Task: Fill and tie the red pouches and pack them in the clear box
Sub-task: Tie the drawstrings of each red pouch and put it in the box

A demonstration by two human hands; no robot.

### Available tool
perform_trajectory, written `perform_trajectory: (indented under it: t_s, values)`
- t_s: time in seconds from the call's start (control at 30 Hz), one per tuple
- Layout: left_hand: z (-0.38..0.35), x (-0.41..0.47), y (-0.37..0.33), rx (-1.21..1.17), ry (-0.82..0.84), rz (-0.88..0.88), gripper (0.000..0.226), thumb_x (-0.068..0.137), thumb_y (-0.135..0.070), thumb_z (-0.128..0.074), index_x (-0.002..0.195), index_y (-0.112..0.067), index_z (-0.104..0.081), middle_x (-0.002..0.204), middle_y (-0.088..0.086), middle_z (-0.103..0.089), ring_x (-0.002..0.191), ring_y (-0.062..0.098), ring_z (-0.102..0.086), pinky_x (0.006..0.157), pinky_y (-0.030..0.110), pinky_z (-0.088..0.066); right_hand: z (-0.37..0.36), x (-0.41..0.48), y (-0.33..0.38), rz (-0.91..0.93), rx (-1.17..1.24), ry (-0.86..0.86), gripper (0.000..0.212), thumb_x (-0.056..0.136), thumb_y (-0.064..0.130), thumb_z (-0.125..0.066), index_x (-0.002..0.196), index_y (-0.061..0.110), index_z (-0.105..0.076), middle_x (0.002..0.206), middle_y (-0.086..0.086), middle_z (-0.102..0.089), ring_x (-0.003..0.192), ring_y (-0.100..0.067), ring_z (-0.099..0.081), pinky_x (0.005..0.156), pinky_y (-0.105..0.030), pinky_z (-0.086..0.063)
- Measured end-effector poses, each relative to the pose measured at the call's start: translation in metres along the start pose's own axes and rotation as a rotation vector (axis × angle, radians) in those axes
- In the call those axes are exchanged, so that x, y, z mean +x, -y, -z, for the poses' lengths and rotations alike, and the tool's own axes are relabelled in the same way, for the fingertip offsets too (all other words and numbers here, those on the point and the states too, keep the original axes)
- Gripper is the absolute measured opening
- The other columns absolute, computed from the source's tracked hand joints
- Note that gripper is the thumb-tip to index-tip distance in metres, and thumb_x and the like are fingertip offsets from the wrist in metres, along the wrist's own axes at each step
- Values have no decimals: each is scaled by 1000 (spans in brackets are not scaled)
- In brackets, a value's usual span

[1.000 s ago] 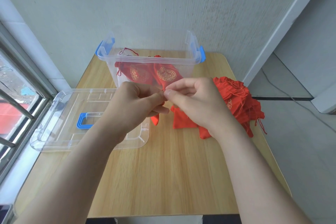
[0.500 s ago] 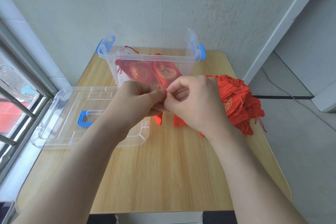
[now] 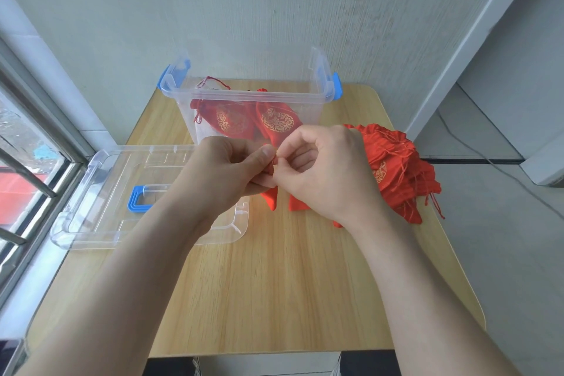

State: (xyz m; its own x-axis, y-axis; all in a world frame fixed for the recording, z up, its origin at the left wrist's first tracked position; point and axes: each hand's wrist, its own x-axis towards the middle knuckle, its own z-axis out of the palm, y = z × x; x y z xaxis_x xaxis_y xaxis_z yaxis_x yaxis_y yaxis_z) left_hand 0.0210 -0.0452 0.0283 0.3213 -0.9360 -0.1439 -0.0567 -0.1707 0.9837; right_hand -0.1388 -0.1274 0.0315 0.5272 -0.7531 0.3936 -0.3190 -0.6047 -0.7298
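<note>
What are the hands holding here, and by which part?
The left hand and right hand both pinch one red pouch at its top; its body hangs below them.

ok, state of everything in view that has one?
clear box: open, two pouches inside
lid: off, flat on the table
held pouch: top pinched by left hand and right hand
pile of pouches: loose on the table, unpacked
</note>
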Motion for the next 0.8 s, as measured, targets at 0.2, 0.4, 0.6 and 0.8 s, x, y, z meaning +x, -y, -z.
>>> perform_trajectory:
  t_s: [0.2,0.4,0.6,0.8]
  values:
    - [4,1,1,33,-36,47,27,102,-24,-68,98,1,-78,87,21,-79,88,43,-77,93,47,-64,-1,2,-5,-32,34,56,19,75,20,-95,88,19,-81,75,13,-76,70,-2,-74,67,-19,-60]
    - [6,-1,-1,38,5,104,24,103,-23,-68,100,-3,-80,89,19,-80,92,45,-77,93,43,-64,-5,3,-10,-17,-18,99,19,80,15,-92,96,21,-84,77,10,-76,71,-3,-73,71,-26,-60]
    - [7,0,2,16,4,167,19,101,-17,-70,95,-4,-82,95,26,-77,89,37,-76,91,40,-65,-8,0,-11,43,-99,94,20,82,19,-91,100,22,-82,71,9,-71,76,0,-66,69,-18,-51]
    - [6,1,2,-11,-5,188,18,100,-16,-71,97,-3,-82,99,27,-77,84,28,-73,95,42,-63,-10,-1,-12,58,-112,81,23,84,21,-90,104,25,-81,77,8,-72,74,-3,-68,71,-24,-56]
